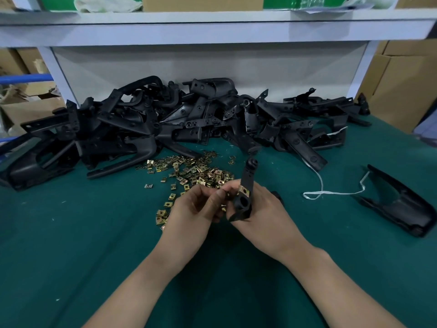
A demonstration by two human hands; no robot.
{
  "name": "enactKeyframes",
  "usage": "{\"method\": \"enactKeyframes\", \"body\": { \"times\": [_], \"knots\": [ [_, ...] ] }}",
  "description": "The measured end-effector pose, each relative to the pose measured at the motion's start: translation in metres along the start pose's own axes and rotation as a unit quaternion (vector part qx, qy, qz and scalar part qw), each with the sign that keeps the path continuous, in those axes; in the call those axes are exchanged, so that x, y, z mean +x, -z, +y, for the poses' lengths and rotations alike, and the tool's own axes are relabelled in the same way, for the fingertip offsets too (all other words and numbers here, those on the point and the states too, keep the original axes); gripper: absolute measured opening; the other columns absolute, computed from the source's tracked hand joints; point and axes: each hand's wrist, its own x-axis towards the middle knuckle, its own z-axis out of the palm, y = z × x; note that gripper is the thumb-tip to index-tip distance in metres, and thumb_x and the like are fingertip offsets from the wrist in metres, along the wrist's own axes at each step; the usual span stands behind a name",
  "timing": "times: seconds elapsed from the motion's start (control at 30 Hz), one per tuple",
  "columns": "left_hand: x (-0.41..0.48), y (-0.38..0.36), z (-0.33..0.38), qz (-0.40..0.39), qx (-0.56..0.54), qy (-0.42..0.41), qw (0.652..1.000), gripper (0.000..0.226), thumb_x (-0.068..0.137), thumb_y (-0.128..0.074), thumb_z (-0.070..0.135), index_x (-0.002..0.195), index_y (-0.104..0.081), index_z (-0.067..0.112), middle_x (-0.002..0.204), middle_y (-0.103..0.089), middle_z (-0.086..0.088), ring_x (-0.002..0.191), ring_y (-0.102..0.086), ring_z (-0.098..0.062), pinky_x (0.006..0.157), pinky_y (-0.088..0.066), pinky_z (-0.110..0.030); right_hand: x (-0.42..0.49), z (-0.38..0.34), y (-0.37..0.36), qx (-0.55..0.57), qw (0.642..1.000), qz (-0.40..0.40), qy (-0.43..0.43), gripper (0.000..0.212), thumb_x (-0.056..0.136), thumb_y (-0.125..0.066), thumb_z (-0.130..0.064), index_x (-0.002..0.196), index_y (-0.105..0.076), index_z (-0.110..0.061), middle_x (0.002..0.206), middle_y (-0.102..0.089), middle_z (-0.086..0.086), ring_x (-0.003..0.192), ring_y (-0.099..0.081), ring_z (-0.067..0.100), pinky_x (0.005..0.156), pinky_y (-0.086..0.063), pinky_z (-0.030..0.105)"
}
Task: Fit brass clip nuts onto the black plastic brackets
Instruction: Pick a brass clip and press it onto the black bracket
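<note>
Left hand (194, 209), right hand (264, 209), one bracket (242, 205) (nut (244, 191))

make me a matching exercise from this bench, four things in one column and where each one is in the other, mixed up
Things
1. upright black plastic bracket
2. loose brass clip nuts
3. thin white strap
4. heap of black plastic brackets

Places
A. along the back of the green table, under the shelf
B. gripped in the right hand
C. scattered in front of the heap
D. looped on the table, right of the held bracket

Pairs: 1-B, 2-C, 3-D, 4-A
</note>
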Motion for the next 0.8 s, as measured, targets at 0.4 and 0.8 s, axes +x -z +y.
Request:
{"method": "enactKeyframes", "body": {
  "times": [0.4,0.8],
  "knots": [
    [0.0044,0.0079,-0.0014,0.002,-0.054,0.011,0.998,0.012,0.1,-0.058,0.019,0.096,-0.063,0.009,0.08,-0.072,0.002,0.067,-0.064,-0.01,0.064,-0.054,-0.021,0.0023,0.0044,0.0078,-0.053,0.998,0.032,-0.027,0.04,0.082,-0.04,-0.046,0.114,-0.061,-0.031,0.111,-0.055,-0.014,0.092,-0.06,0.024,0.081,-0.05,0.041],
    [0.0022,0.0069,0.0001,-0.004,-0.052,-0.002,0.999,0.021,0.102,-0.053,0.015,0.105,-0.074,0.018,0.076,-0.07,0.001,0.066,-0.061,-0.008,0.064,-0.051,-0.016,-0.0007,0.006,0.0016,0.009,0.999,0.041,0.001,0.017,0.095,-0.065,-0.039,0.11,-0.061,-0.034,0.11,-0.055,-0.022,0.095,-0.058,0.013,0.087,-0.049,0.042]
  ]
}}
